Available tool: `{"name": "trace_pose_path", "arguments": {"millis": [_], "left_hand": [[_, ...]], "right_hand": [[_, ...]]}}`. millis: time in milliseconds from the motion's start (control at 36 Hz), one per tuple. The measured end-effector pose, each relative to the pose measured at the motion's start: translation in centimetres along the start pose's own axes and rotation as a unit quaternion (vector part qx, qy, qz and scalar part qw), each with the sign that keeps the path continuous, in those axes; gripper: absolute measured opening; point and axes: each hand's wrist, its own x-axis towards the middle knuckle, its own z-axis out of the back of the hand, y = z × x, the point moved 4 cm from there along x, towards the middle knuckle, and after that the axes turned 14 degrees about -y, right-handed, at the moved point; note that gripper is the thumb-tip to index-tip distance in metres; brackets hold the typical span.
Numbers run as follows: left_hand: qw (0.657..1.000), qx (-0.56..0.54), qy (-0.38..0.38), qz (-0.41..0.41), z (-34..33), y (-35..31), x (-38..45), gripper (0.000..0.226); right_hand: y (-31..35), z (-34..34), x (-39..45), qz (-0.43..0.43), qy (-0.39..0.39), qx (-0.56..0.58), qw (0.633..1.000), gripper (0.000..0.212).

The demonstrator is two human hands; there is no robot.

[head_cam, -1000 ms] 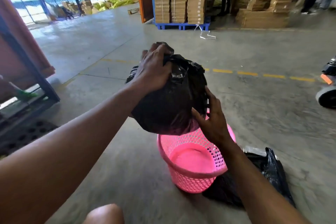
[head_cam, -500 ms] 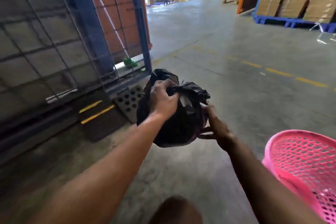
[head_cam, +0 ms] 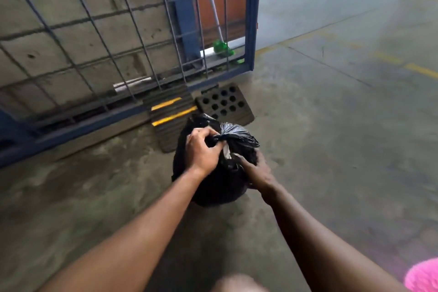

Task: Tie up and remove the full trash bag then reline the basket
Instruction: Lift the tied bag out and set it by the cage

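Observation:
A full black trash bag (head_cam: 220, 187) rests low over the concrete floor in the middle of the head view, its top gathered into a twisted neck. My left hand (head_cam: 202, 150) is clenched around that neck. My right hand (head_cam: 257, 172) presses against the bag's right side, fingers on the plastic. Only a sliver of the pink mesh basket (head_cam: 423, 276) shows at the bottom right corner, well apart from the bag.
A blue-framed wire mesh fence (head_cam: 132, 38) runs along the left in front of a concrete wall. Two black rubber ramps, one with yellow stripes (head_cam: 171, 111) and one with round holes (head_cam: 225, 102), lie just beyond the bag. Concrete floor stretches to the right.
The bag left the basket, swung left toward the fence and came down to floor level. The basket slid out to the bottom right corner. Both hands stayed on the bag.

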Motion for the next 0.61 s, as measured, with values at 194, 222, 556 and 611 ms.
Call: {"name": "trace_pose_path", "arguments": {"millis": [194,222,556,611], "left_hand": [[1.000,0.014,-0.004,-0.017,-1.1,6.0,7.2,0.027],[1.000,0.023,0.005,-0.014,-1.3,6.8,7.8,0.036],[0.966,0.191,0.134,0.115,-1.4,15.2,7.1,0.094],[0.966,0.199,0.121,0.109,-1.0,15.3,7.0,0.092]], "right_hand": [[1.9,-6.0,5.9,0.023,0.026,-0.026,0.999,0.112],[2.1,-6.6,6.6,0.028,0.024,-0.032,0.999,0.110],[1.7,-13.0,10.6,0.119,0.111,-0.188,0.969,0.088],[1.9,-12.7,10.6,0.126,0.108,-0.187,0.968,0.086]]}}
